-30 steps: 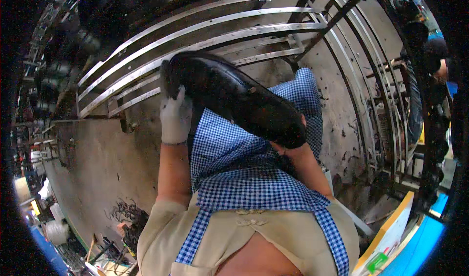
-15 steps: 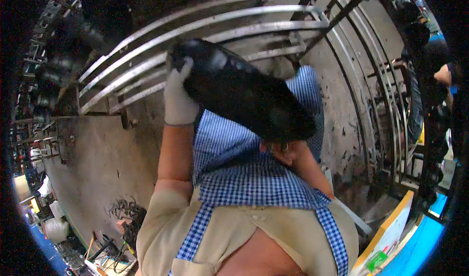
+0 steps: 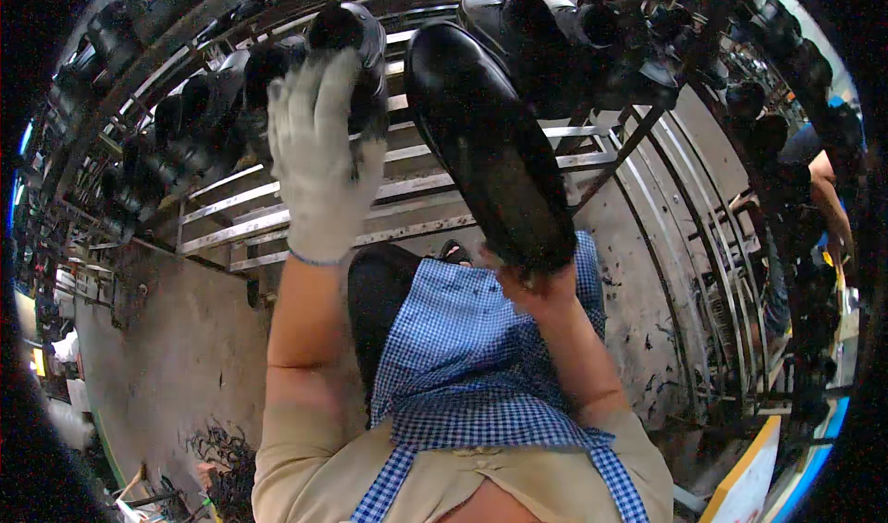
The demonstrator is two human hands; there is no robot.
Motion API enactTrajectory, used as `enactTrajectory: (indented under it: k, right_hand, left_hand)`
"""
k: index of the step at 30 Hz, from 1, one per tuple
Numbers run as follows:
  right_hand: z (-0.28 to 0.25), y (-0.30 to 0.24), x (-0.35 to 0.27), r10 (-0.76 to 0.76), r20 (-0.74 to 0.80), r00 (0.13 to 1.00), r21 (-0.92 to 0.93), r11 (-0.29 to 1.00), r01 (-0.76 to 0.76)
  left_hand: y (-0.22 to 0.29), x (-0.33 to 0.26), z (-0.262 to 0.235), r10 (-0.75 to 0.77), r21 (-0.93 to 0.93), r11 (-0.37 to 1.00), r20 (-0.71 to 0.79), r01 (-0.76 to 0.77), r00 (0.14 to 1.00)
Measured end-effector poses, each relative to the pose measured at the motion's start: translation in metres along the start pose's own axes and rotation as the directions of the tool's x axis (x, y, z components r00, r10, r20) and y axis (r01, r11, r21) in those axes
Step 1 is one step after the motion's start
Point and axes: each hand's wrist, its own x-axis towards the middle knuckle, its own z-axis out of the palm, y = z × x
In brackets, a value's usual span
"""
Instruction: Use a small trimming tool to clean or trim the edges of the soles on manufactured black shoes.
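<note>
A black shoe (image 3: pixel 490 144) is in my bare right hand (image 3: pixel 536 287), gripped at its near end. It slants away from me to the upper left, with a dark sole facing up. My left hand (image 3: pixel 319 148), in a whitish knit glove, is stretched forward over the rack with its fingers extended. Against its fingers, or just behind them, stands another black shoe (image 3: pixel 370 56); whether they touch it I cannot tell. The glove is slightly blurred.
Several black shoes (image 3: pixel 527 47) line the metal rack (image 3: pixel 250 232) ahead of me. Another tall rack (image 3: pixel 689 236) stands to the right, with a person's arm (image 3: pixel 830 204) beyond it. A heap of dark scraps (image 3: pixel 227 463) lies on the floor at lower left.
My left hand has come off the held shoe and moved forward to the rack's shoes. The held shoe has swung more upright in my right hand. The view now takes in more shoes.
</note>
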Motion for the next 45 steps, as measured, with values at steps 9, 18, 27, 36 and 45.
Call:
enactTrajectory:
  k: [9, 18, 27, 36, 45]
  right_hand:
    - [0.044, -0.020, 0.131, -0.077, -0.049, 0.996, -0.344, 0.937, 0.056]
    - [-0.049, 0.033, 0.063, 0.122, -0.369, 0.921, -0.504, 0.806, -0.308]
    - [-0.078, 0.035, -0.006, 0.093, -0.259, 0.961, -0.114, 0.985, -0.126]
    - [-0.089, 0.063, -0.058, -0.150, -0.105, 0.983, -0.730, 0.683, 0.026]
    - [-0.106, 0.033, -0.075, -0.514, -0.476, 0.714, -0.879, 0.284, -0.382]
  left_hand:
    - [-0.027, 0.021, 0.033, 0.035, 0.286, 0.953, 0.216, -0.098, 0.976]
    - [0.053, -0.045, -0.025, -0.013, -0.150, 0.986, 0.372, 0.074, 0.928]
    - [0.052, -0.138, -0.030, -0.146, -0.442, 0.854, 0.304, 0.275, 0.942]
    - [0.049, -0.142, 0.004, -0.620, -0.646, 0.061, 0.573, 0.761, 0.536]
    - [0.056, -0.136, -0.005, -0.434, -0.584, 0.277, 0.632, 0.763, 0.642]
